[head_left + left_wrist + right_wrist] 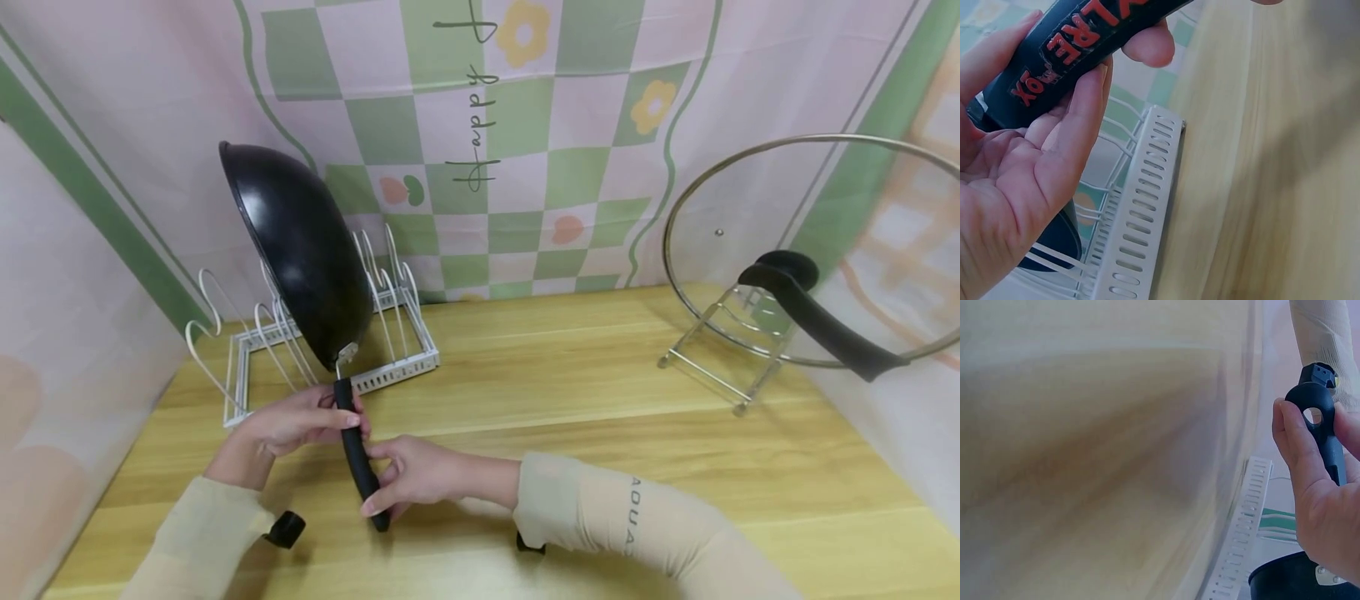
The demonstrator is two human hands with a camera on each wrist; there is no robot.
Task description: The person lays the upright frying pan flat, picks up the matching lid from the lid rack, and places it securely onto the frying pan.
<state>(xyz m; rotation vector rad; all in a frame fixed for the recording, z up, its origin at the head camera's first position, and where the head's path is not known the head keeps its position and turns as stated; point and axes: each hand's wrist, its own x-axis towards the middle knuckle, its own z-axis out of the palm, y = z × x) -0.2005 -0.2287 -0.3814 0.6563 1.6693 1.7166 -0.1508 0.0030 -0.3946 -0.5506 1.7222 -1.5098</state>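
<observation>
A black pan (303,250) is standing on edge among the wires of the white rack (401,371), its rim facing the rack's left end and its handle (360,467) sticking out past the rack's front; whether the rack is bearing its weight, I cannot tell. Just in front of the rack, the left hand (303,421) is gripping the handle near the pan, its fingers curling around it. Farther out from the rack, the right hand (423,475) is pinching the handle's holed end, the fingers closing on it opposite the thumb. Red lettering is showing along the handle. Well to the rack's right, a glass lid (787,200) is leaning in a metal stand (708,377) on the wooden bench (555,375). Behind the rack, a checked cloth (517,179) is hanging.
</observation>
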